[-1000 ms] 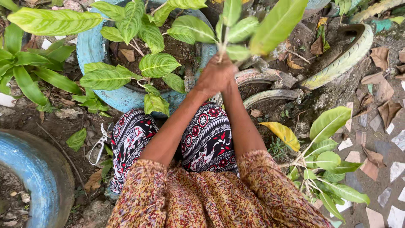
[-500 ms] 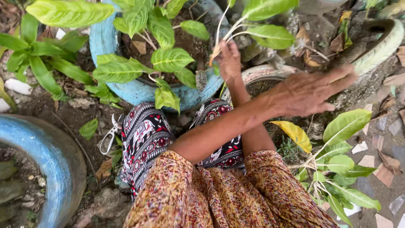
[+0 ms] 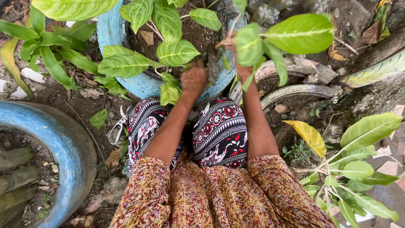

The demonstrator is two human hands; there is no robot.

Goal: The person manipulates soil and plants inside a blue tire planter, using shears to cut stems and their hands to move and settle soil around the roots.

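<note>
Scissors (image 3: 117, 126) lie on the dirt at my far left, beside my left knee, well apart from both hands. Further in, my left hand (image 3: 194, 79) reaches forward over the rim of the blue tyre planter (image 3: 110, 31), its back toward me and fingers curled down toward the soil; I cannot tell whether it presses the earth or grips something under it, because the knuckles hide the fingertips. Just right of that hand a short dark stub (image 3: 212, 64) stands in the soil, near the rim.

Next comes the cutting (image 3: 249, 44), a stem with broad green, pale-veined leaves. It lies just right of my left hand, and ahead of me. Its long axis runs roughly away from me, from the base near the planter's rim up toward the big leaf (image 3: 301, 33) at top right. My right hand (image 3: 241, 63) is closed around the lower stem, mostly hidden by the cutting's own leaves, so it is the nearer hand by far: it touches the stem while the left sits beside it, apart.

Right of my arm, an old tyre (image 3: 295, 89) lies empty of plants, with a yellow leaf (image 3: 310, 136) beside it.
</note>
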